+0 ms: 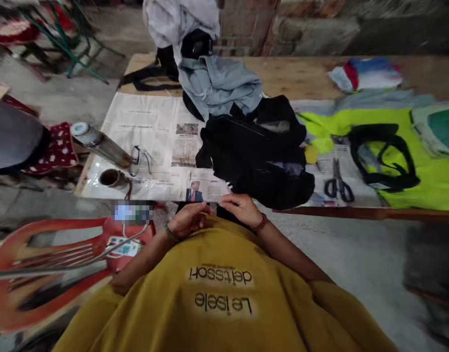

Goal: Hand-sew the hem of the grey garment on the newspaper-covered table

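My left hand [190, 219] is in front of the table's near edge, by my waist, its fingers curled and pinched together. Just to its right my right hand [243, 209] is closed too, thumb against fingers, close to the lower left edge of a black garment [246, 151]. Whatever either hand pinches is too small or blurred to make out. The black garment lies bunched on newspaper [154, 127], with small white stripes near my right fingertips. Behind it is a crumpled grey-blue garment [220, 83].
On the left are a glass bottle [103, 146], a brown cup [113, 179] and eyeglasses [139, 161]. Scissors [337, 183], black straps [384, 156], yellow-green fabric [374, 120] and an iron [439, 127] lie right. A red plastic chair [48, 225] stands at lower left.
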`<move>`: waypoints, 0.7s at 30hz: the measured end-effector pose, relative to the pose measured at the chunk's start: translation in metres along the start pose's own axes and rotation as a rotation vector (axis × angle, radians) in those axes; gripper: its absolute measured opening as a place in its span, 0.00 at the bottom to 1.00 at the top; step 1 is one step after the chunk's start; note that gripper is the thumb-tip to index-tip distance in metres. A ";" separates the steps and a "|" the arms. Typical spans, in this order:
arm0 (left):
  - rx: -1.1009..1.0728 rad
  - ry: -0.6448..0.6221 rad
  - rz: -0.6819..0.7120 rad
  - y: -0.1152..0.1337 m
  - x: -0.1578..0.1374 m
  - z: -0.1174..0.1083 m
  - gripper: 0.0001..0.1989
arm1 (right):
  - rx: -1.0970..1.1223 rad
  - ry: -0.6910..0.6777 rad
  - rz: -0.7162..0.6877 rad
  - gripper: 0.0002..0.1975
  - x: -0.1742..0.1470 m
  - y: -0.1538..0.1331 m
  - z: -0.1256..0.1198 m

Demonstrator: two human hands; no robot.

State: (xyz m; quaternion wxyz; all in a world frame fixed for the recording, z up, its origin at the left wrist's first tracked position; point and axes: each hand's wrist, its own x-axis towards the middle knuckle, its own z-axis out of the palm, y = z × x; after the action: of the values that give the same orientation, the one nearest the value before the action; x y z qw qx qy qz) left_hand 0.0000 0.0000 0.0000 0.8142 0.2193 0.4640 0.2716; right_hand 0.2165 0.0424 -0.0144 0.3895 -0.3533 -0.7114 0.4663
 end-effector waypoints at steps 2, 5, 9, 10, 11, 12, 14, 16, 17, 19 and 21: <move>0.008 -0.055 -0.014 -0.001 -0.002 -0.005 0.29 | -0.005 -0.042 0.000 0.16 0.001 -0.001 0.000; 0.005 -0.087 -0.018 -0.002 -0.003 -0.008 0.27 | -0.007 -0.099 -0.008 0.15 0.003 -0.002 0.001; -0.032 -0.058 0.011 -0.003 0.000 -0.007 0.25 | 0.009 -0.150 -0.010 0.14 0.003 -0.005 0.002; -0.042 -0.053 0.018 -0.003 0.000 -0.006 0.24 | 0.018 -0.158 -0.005 0.14 0.003 -0.005 0.003; -0.051 -0.052 0.022 -0.003 0.001 -0.005 0.24 | 0.026 -0.167 -0.002 0.13 0.002 -0.005 0.003; -0.057 -0.051 0.026 -0.004 0.001 -0.005 0.24 | 0.031 -0.177 0.001 0.13 0.002 -0.005 0.004; -0.063 -0.049 0.029 -0.004 0.002 -0.005 0.24 | 0.034 -0.199 0.004 0.12 0.002 -0.004 0.005; -0.055 -0.048 0.021 -0.005 0.002 -0.006 0.24 | 0.029 -0.207 0.010 0.12 0.002 -0.002 0.006; -0.047 -0.049 0.015 -0.005 0.002 -0.006 0.23 | 0.027 -0.205 0.012 0.12 0.002 -0.001 0.006; -0.031 -0.054 0.009 -0.006 0.002 -0.007 0.23 | 0.025 -0.197 0.019 0.11 0.002 0.002 0.006; -0.014 -0.058 0.010 -0.006 0.002 -0.008 0.22 | 0.027 -0.190 0.028 0.11 0.003 0.004 0.006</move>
State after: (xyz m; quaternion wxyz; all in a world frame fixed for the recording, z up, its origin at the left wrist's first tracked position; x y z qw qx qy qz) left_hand -0.0047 -0.0026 -0.0083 0.8275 0.2236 0.4369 0.2726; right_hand 0.2107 0.0436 -0.0192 0.3184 -0.3119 -0.7337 0.5128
